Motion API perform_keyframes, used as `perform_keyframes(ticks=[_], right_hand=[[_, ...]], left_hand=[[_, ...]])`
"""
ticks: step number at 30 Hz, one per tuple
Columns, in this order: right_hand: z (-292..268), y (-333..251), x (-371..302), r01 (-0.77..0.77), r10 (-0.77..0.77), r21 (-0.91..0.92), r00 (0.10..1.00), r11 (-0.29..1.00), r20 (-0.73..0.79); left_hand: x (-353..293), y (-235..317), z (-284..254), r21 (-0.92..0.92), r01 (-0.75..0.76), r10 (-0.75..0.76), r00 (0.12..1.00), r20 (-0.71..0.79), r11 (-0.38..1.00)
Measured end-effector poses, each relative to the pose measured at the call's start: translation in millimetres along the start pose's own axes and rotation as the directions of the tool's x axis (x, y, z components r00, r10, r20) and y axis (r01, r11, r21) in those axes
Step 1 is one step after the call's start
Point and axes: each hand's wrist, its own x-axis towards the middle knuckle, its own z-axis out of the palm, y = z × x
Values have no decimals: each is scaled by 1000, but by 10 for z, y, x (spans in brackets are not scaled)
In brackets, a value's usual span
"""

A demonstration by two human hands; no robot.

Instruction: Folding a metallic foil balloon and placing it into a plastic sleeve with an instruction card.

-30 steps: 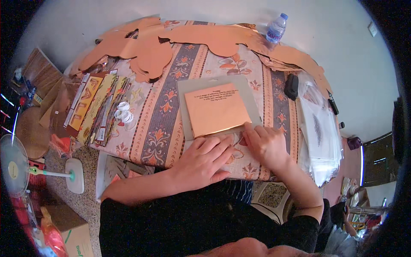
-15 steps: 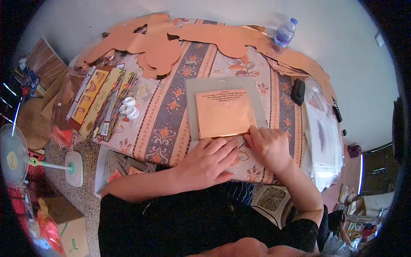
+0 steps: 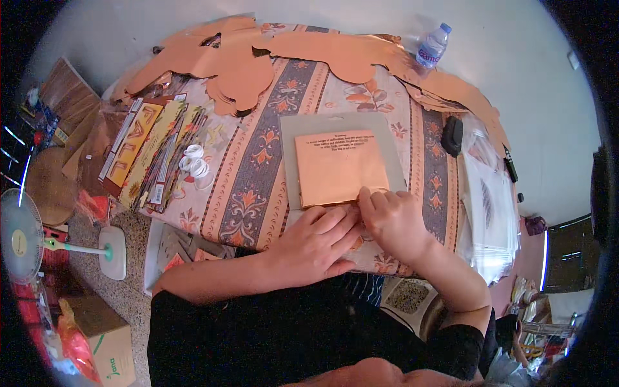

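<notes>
In front of me lies a square copper-orange packet [image 3: 340,169] in a clear plastic bag with dark print near its top. It rests on a larger grey card [image 3: 291,155] with a hang hole at the upper edge. My left hand [image 3: 314,242] is spread with fingers flat along the packet's lower edge. My right hand [image 3: 394,222] is closed, thumb and fingers pinching the bag's lower edge right of the left fingertips. The fingers hide part of that edge.
Copper-coloured cut sheets [image 3: 242,71] line the table's far side. A water bottle [image 3: 432,46] stands behind them. Left are printed cards [image 3: 148,155] and white tape rolls [image 3: 195,161]. Right lie a black case [image 3: 452,136], a marker [image 3: 510,166] and clear plastic bags [image 3: 493,219].
My right hand has slid left along the packet's lower edge, nearer to my left hand. The left hand stays almost in place.
</notes>
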Motion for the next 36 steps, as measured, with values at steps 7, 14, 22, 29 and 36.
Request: perform_keyframes(ticks=[7,14,22,29,36], right_hand=[[68,-24,23,10,-10,-9,1000,1000,24],[104,8,39,-51,48,72,998,996,38],[191,81,-144,-47,56,140,997,989,-60],[191,26,-170,-95,117,224,989,970,-88],[205,-22,-159,-131,155,203,982,971,-110]], left_hand=[[-8,-9,0,-18,-5,5,1000,5,1000],[-2,-14,-34,-41,8,-7,1000,21,999],[25,-16,-113,-107,38,-36,999,20,994],[344,-251,-410,-363,118,-83,990,110,924],[687,-847,80,-110,-97,96,995,-14,989]])
